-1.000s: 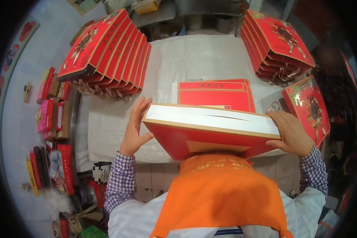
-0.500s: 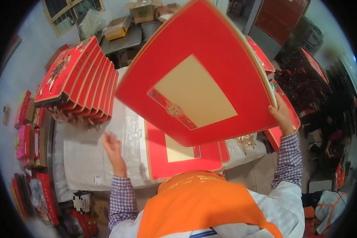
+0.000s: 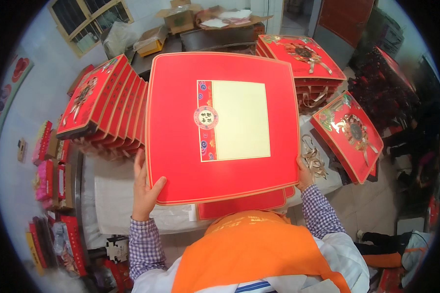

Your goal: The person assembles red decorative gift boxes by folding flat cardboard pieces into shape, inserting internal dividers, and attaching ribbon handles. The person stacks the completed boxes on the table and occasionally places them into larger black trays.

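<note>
Lettering [image 3: 204,120] in round emblem [image 3: 206,117] on red box [image 3: 175,129]

A square, gold-edged red box [image 3: 225,127] is held up, cream-panelled side showing.

- My bench [image 3: 113,195] wears a pale, creased cover [image 3: 102,215].
- Nearest me on it lie flat red panels [image 3: 244,205].
- Left of those panels and farther from me, I see a stack of red boxes [image 3: 105,105].
- Right of the panels: loose beige ribbons [image 3: 314,161].
- Beyond the panels, rightward: a second stack [image 3: 303,56].
</note>
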The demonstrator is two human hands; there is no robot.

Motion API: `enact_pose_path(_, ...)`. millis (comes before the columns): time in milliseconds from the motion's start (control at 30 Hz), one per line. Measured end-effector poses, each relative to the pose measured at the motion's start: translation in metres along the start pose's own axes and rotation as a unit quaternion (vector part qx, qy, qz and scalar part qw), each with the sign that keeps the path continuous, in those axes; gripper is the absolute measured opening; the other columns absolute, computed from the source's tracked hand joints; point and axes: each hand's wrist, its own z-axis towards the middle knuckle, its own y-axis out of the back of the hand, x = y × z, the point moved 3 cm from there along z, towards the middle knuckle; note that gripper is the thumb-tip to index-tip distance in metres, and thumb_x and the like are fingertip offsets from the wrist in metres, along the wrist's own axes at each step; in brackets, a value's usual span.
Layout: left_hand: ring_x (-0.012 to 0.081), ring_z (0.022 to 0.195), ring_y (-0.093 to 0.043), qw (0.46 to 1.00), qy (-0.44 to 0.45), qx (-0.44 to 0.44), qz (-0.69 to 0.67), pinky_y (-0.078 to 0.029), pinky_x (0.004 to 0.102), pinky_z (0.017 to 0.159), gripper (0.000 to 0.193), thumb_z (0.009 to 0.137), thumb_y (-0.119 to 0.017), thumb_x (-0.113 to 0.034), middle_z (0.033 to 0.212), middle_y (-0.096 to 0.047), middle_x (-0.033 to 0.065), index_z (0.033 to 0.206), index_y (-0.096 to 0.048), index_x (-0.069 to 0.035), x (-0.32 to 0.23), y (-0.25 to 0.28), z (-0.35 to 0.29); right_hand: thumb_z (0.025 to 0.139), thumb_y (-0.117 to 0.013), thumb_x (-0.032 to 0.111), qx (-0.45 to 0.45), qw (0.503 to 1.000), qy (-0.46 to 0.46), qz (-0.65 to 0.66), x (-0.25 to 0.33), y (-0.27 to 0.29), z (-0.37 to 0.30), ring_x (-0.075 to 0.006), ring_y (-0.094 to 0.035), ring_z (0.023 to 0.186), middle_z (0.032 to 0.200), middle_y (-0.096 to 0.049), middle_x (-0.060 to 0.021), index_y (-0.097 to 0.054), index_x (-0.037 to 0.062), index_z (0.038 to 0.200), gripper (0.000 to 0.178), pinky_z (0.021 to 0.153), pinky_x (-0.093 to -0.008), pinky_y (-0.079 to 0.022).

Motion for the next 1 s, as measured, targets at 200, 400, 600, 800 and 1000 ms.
enact_pose_path(200,0.0233,0.117,-0.054,0.981,0.105,0.137,-0.084,-0.042,0.0336,0.101,0.038,0.087,-0.061,-0.004,0.113,-0.065,0.0127,0.125,-0.059,0.002,-0.069,0.019,0.030,0.100,-0.052,0.045,-0.028,0.991,-0.087,-0.094,-0.121,-0.003,0.013,-0.0267,-0.055,0.124,0.139,-0.053,-0.0131,-0.043,0.0004,0.142,0.062,0.099,-0.0427,-0.050)
enact_pose_path(400,0.0325,0.081,-0.056,0.929,-0.048,0.232,0.284,-0.030,0.0453,0.112,0.017,0.093,-0.059,-0.009,0.085,-0.059,0.0152,0.105,-0.061,0.003,-0.024,-0.040,0.031,0.087,-0.065,0.029,-0.033,0.795,0.060,-0.603,-0.166,0.027,0.022,-0.0334,-0.068,0.084,0.090,-0.069,-0.0202,-0.066,0.0014,0.099,0.030,0.077,-0.0410,-0.053)
enact_pose_path(600,0.0309,0.077,-0.056,0.912,-0.085,0.253,0.311,-0.023,0.0504,0.116,0.012,0.095,-0.057,-0.010,0.077,-0.054,0.0139,0.098,-0.059,0.002,-0.039,-0.063,0.034,0.087,-0.066,0.022,-0.374,0.726,0.183,-0.547,-0.088,0.144,0.020,-0.0289,-0.068,0.068,0.073,-0.068,-0.0148,-0.069,0.0049,0.083,0.018,0.062,-0.0394,-0.051)
enact_pose_path(800,0.0320,0.090,-0.055,0.849,-0.167,0.192,0.463,-0.027,0.0506,0.108,0.015,0.087,-0.065,-0.008,0.082,-0.054,0.0156,0.086,-0.054,0.001,-0.071,-0.088,0.059,0.085,-0.067,0.016,-0.385,0.646,0.188,-0.632,-0.001,0.193,0.060,-0.0324,-0.068,0.072,0.076,-0.069,-0.0142,-0.070,0.0049,0.085,0.011,0.067,-0.0410,-0.053)
enact_pose_path(1000,0.0358,0.074,-0.052,0.837,-0.002,0.260,0.482,-0.044,0.0402,0.074,0.014,0.085,-0.065,-0.002,0.075,-0.050,0.0185,0.086,-0.052,0.004,-0.088,-0.138,0.098,0.087,-0.065,0.019,-0.417,0.664,0.140,-0.605,0.028,0.230,0.153,-0.0304,-0.069,0.085,0.089,-0.071,-0.0149,-0.070,0.0079,0.090,0.012,0.075,-0.0410,-0.053)
